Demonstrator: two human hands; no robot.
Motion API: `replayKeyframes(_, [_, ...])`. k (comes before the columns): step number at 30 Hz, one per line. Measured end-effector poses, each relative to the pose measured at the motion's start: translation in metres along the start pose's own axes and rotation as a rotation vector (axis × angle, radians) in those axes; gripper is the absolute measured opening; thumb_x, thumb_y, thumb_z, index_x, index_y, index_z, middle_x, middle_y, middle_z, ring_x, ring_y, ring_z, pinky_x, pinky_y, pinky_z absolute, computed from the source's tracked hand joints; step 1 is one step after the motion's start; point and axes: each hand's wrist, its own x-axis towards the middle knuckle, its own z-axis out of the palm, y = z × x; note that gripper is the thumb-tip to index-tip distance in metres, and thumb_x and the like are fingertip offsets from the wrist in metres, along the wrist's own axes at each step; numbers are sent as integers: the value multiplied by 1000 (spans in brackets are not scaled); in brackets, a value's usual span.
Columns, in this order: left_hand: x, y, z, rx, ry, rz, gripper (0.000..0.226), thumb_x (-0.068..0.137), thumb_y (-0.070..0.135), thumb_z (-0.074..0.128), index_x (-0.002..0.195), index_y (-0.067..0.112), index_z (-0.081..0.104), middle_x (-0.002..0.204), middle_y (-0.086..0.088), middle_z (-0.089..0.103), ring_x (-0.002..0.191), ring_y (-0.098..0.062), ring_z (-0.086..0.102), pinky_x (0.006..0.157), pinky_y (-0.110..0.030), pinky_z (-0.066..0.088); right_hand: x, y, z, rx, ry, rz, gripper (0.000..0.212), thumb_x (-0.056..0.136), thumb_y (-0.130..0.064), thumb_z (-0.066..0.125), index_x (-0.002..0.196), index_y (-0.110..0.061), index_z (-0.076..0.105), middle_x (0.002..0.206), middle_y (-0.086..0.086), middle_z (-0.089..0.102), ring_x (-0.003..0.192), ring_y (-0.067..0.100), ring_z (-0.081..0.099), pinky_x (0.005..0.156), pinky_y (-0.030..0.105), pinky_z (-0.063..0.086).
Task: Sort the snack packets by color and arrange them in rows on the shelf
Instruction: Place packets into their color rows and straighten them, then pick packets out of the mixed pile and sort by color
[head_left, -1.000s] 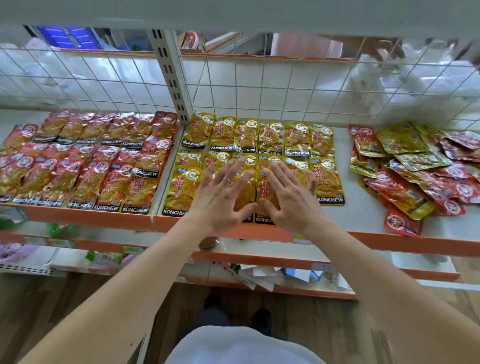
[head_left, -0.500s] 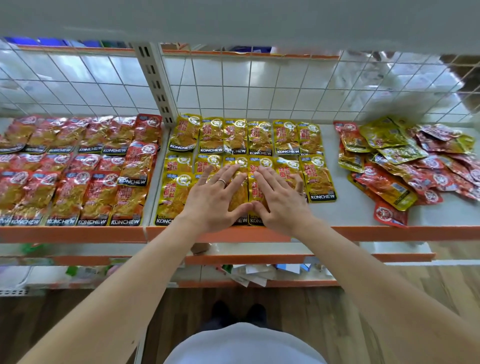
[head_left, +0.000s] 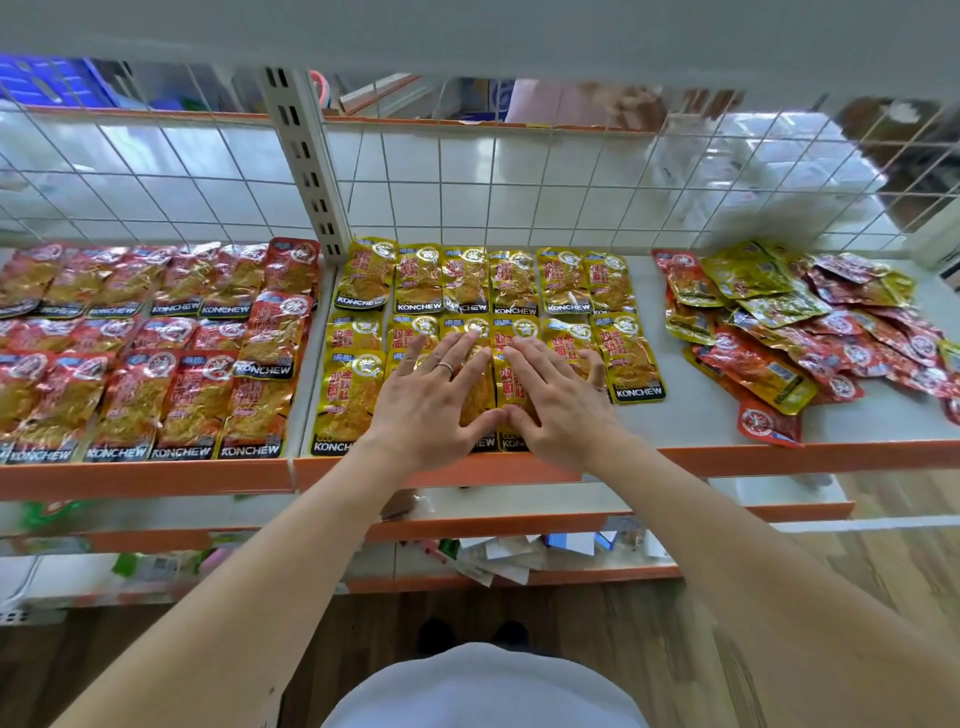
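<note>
A white shelf with an orange front edge (head_left: 691, 421) is split into two boards by a slotted white upright (head_left: 306, 156). On the left board, red foil snack packets (head_left: 171, 400) are laid in overlapping rows. On the right board, yellow foil snack packets (head_left: 467, 280) are set in three rows just beside the upright. A loose heap of mixed red and yellow packets (head_left: 810, 332) is piled at the far right, with bare board between the two.
</note>
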Motion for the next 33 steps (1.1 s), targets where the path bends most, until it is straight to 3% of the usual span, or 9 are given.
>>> replayKeyframes(4, [0,1,0,-5,-12,3,85,92,76,10,161,26,10,169,2,5,156,-14,0,125,-44,-10,0,-2,0,-29,9,33,84,83,-63,6,158,-26,17,167,-7,8,153,9,6,115,51,-4])
replayKeyframes(13, [2,0,-1,22,-58,13,80,98,71,15,161,24,2,169,2,-5,155,-15,-10,124,-45,-13,1,-2,-1,-28,17,32,76,90,-57,21,159,-24,18,167,-6,8,153,10,5,116,50,-6])
replayKeyframes(18, [-2,4,-2,15,-37,-10,76,99,67,7,161,25,-4,169,3,-10,154,-14,-14,122,-43,-18,-3,-1,1,-35,41,17,78,90,-60,18,159,-24,17,167,-8,8,153,9,5,115,48,-2])
replayKeyframes(20, [-3,3,-3,-20,-5,-12,72,101,64,4,161,26,-3,169,3,-9,154,-14,-13,121,-40,-20,-3,-1,1,-1,65,18,79,91,-66,19,159,-27,15,167,-9,7,153,10,4,115,51,0])
replayKeyframes(23, [-8,4,-5,-126,156,-44,72,100,61,8,160,22,15,169,1,8,156,-16,4,123,-39,-14,-10,1,-2,83,142,48,78,90,-68,23,159,-32,14,167,-10,6,154,11,2,115,49,-3])
replayKeyframes(27, [-10,29,-8,-216,316,-32,67,103,56,23,154,14,35,164,-4,29,152,-24,25,125,-45,1,-37,12,-14,201,286,140,71,92,-57,31,157,-30,24,166,-8,13,153,12,7,114,44,-3])
replayKeyframes(33, [16,87,-20,-234,311,39,67,100,55,30,153,15,38,163,-4,32,150,-25,30,124,-51,6,-77,68,-28,218,407,274,69,89,-25,46,156,-26,30,166,-8,15,153,10,10,115,44,3])
